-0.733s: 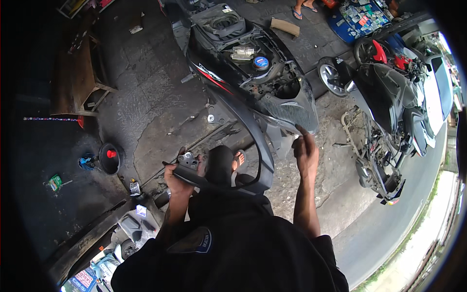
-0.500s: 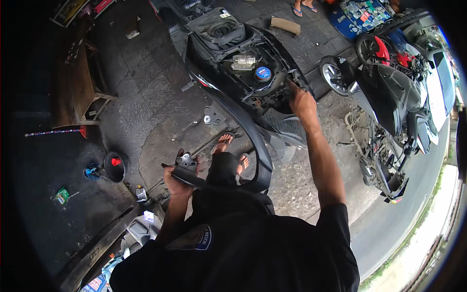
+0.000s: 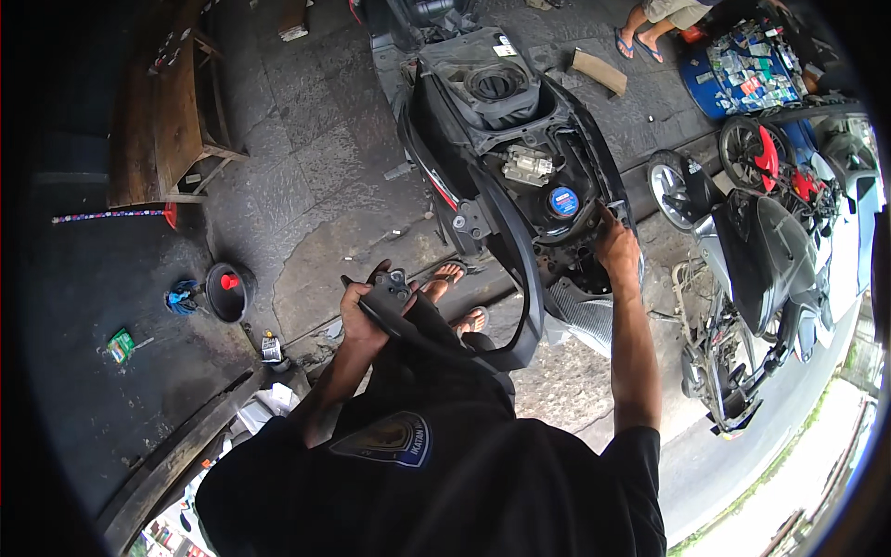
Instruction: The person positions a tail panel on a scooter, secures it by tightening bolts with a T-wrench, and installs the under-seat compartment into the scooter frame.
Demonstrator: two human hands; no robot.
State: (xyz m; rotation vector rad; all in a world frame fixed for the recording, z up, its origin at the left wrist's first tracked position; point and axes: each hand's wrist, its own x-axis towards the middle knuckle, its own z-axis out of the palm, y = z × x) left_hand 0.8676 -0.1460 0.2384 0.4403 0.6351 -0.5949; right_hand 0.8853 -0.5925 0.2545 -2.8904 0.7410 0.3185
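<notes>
My left hand (image 3: 360, 316) is closed in a fist grip around one end of a long curved black body panel (image 3: 520, 278). The panel arcs from that hand across in front of me and up along the near side of the stripped scooter (image 3: 506, 148). My right hand (image 3: 617, 249) is stretched out to the scooter's rear, fingers curled onto the black bodywork just right of the blue round cap (image 3: 563, 200). Can't tell whether it grips anything or only presses there.

The scooter stands with seat off. The open seat tub (image 3: 497, 84) is at the top, a grey-white part (image 3: 527, 165) below it, then the blue cap. My feet in sandals (image 3: 459, 297) show between the panel and my shirt.

On the stone floor left of me sit a black round bowl with a red bit inside (image 3: 227, 290), a blue rag (image 3: 183, 297) touching its left side, and a small green packet (image 3: 119, 344) further left. A wooden bench (image 3: 158, 102) stands at upper left. To the right are parked motorbikes (image 3: 770, 241), one with a red-disc wheel (image 3: 754, 153). Another person's sandalled feet (image 3: 636, 42) are at the top, near a blue tray of small items (image 3: 742, 74).
</notes>
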